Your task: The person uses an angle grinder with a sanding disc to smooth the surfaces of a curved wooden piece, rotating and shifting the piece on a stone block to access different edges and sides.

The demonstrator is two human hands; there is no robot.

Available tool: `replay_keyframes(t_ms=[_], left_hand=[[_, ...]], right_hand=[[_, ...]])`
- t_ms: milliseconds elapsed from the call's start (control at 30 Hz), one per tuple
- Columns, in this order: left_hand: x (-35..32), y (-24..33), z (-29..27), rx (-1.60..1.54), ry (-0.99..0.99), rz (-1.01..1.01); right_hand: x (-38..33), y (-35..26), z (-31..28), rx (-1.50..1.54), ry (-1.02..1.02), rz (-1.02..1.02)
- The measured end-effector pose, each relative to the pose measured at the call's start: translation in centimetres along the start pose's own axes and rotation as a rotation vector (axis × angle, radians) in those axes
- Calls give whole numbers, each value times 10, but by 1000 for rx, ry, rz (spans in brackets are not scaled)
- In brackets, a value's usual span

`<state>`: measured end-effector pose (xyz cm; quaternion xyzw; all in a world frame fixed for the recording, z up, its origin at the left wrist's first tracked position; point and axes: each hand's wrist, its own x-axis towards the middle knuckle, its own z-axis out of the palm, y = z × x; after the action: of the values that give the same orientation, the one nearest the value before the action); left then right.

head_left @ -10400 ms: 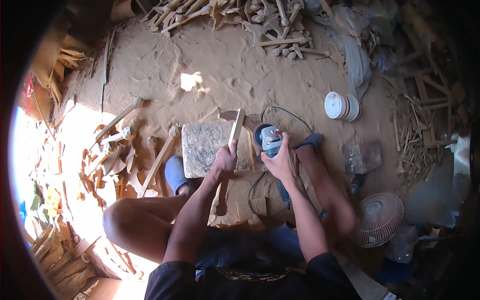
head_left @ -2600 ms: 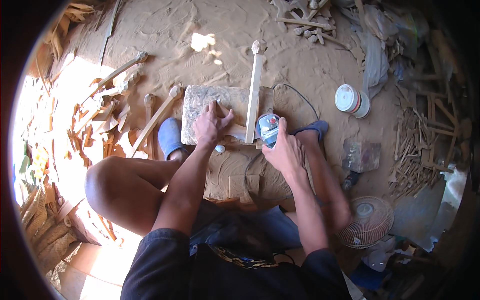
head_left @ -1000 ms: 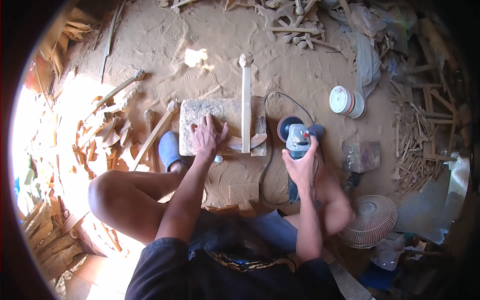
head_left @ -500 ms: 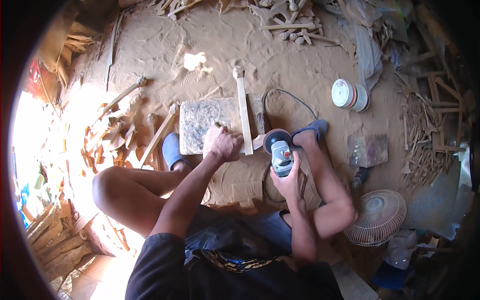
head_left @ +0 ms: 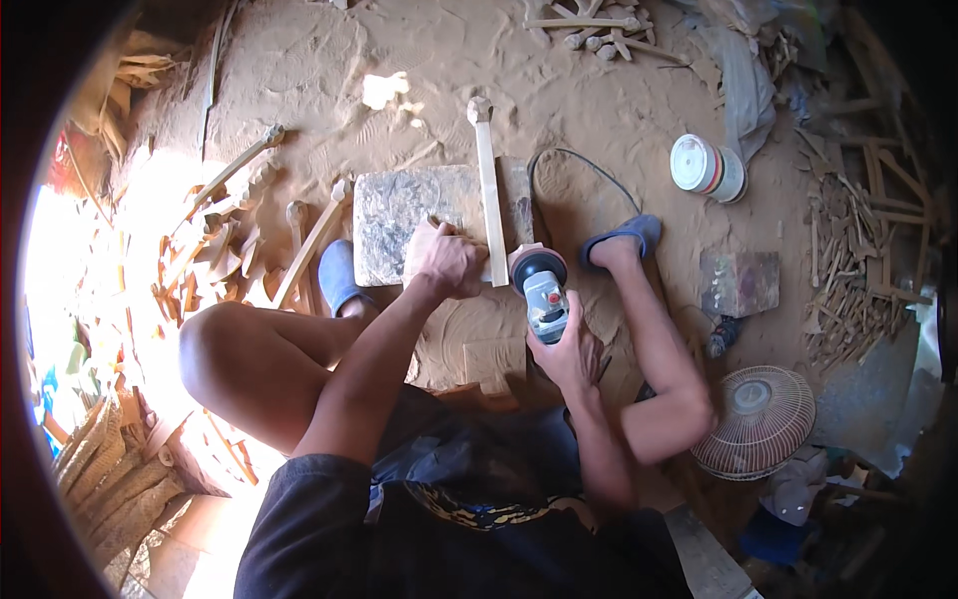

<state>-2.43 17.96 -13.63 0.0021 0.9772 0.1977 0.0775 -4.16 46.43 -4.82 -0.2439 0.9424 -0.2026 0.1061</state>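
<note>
Head camera: the person sits on the sandy floor [head_left: 299, 95] with a low, rough block [head_left: 394, 225] between their feet. A long pale bar [head_left: 487, 190] with a knobbed end lies across the block, right of its middle. Its long axis runs away from the person, with a slight lean: the knob overhangs the far edge and points outward, and the plain end reaches the near edge.

The left hand [head_left: 446, 262] is on the block just left of the bar. Its fingers are curled tight, gripping a pale piece [head_left: 485, 271]; most of that piece is hidden, and the little I can see points right, toward the bar.

The right hand [head_left: 571, 347] holds an angle grinder [head_left: 546, 299], fingers wrapped around the body, one digit extended along its right side. The tool's long axis runs from the hand away from the person and slightly left. Its disc [head_left: 539, 262] is at the block's near right corner, just beside the bar's plain end; I cannot tell whether it touches the pale piece.

Noted around the work: a white tub [head_left: 708, 168] on its side, a caged fan [head_left: 755, 424] near the right knee, and a sunlit heap of bones [head_left: 215, 250] to the left.
</note>
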Motion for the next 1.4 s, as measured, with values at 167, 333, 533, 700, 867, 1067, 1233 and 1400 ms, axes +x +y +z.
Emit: replay_keyframes(t_ms=[167, 333, 533, 700, 867, 1067, 1233, 1400], left_hand=[[1, -5, 2, 27, -31, -6], [0, -6, 2, 33, -66, -36], [3, 1, -10, 21, -169, -45], [-1, -11, 4, 37, -99, -20], [3, -8, 3, 24, -80, -30], [0, -10, 5, 28, -41, -15], [4, -7, 1, 16, -102, -9], [2, -6, 4, 35, -105, -32]], right_hand=[[5, -4, -1, 1, 0, 12], [19, -3, -4, 12, 37, 31], [51, 8, -13, 30, 75, 48], [85, 11, -25, 49, 143, 14], [112, 31, -54, 205, -29, 66], [157, 34, -88, 230, -528, 186], [158, 39, -99, 150, -591, 142], [126, 37, -117, 207, -541, 217]])
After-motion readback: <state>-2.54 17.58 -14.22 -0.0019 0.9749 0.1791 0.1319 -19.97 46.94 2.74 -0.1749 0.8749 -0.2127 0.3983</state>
